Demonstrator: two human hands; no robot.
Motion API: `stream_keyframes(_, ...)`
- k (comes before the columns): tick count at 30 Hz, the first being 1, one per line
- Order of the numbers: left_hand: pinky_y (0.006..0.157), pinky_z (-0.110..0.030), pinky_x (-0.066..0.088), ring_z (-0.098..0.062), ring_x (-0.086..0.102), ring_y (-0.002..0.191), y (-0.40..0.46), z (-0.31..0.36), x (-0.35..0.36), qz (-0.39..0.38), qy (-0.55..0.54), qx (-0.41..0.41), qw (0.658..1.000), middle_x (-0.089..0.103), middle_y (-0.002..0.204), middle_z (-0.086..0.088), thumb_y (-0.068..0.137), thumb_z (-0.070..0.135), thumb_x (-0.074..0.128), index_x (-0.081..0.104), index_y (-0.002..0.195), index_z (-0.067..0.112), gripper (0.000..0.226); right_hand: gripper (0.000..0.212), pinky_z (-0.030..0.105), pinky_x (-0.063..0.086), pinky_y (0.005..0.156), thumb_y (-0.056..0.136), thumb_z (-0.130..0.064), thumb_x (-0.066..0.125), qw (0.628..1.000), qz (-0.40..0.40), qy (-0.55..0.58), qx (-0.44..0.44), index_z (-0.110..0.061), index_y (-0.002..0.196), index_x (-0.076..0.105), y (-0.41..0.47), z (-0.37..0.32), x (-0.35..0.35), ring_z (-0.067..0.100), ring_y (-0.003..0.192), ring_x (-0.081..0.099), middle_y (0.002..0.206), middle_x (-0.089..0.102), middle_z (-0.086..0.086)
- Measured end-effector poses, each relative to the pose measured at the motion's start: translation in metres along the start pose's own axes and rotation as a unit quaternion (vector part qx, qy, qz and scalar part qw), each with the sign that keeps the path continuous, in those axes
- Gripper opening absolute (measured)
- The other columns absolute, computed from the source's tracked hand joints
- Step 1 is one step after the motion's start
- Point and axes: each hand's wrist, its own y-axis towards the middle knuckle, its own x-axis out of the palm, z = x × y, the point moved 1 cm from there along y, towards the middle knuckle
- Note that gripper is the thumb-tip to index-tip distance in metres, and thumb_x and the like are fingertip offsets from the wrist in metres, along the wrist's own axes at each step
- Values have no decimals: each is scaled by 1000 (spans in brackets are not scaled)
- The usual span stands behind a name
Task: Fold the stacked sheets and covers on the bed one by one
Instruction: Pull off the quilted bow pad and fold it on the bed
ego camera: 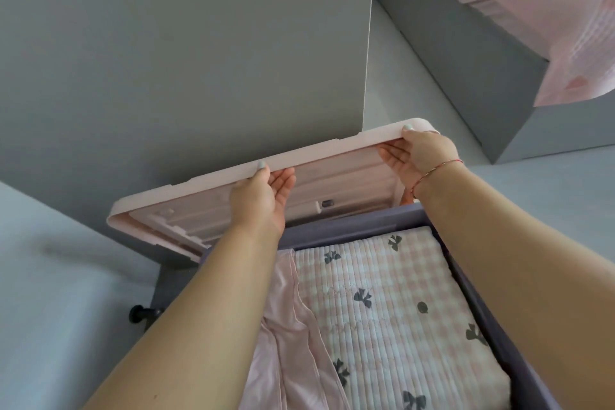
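A pale pink plastic lid (213,206) is tilted up over a grey-purple storage box (349,221). My left hand (263,196) grips the lid's near edge at its middle, thumb on top. My right hand (419,153) grips the same edge near the right corner. Inside the box lies a folded pink-checked quilted cover with dark bows (392,309). A plain pink sheet (293,336) is tucked along its left side. At the top right, a pink striped bed cover with a ruffle (539,10) hangs over the grey bed base (466,60).
A tall grey cabinet panel (199,43) stands right behind the lid. The box rests on a small black wheel (139,313) at its left. Pale grey floor (50,309) lies to the left and between cabinet and bed.
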Motion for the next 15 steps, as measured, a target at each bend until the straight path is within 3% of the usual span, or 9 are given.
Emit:
stream_keyframes(4,63,-26,60,-21,68,71,-50,9,23,-22,3,-23,999,62,81,-13,102,9,47,57,90,3,17,13,29,58,52,102,-11,38,999,37,35,7,-2,108,45,-28,-33,-15,21,72,60,81,58,12)
stream_keyframes(7,63,-26,60,-21,69,75,-85,7,24,-23,11,-56,998,65,84,-12,100,9,50,60,94,4,13,11,34,57,57,102,-10,38,995,80,55,13,-7,112,37,-52,-48,-30,22,75,60,85,57,12)
stream_keyframes(10,66,-27,60,-21,69,77,-115,3,15,-15,18,-96,995,68,86,-12,98,8,54,62,102,3,10,13,34,59,53,101,-11,41,992,115,51,29,-4,113,41,-76,-50,-52,22,74,62,83,58,10)
stream_keyframes(15,63,-27,60,-21,69,79,-134,16,-1,75,-11,-118,990,69,88,-12,98,27,56,61,104,4,24,18,26,55,43,102,-14,41,988,131,43,69,0,113,43,-102,-49,-72,21,70,62,82,58,12)
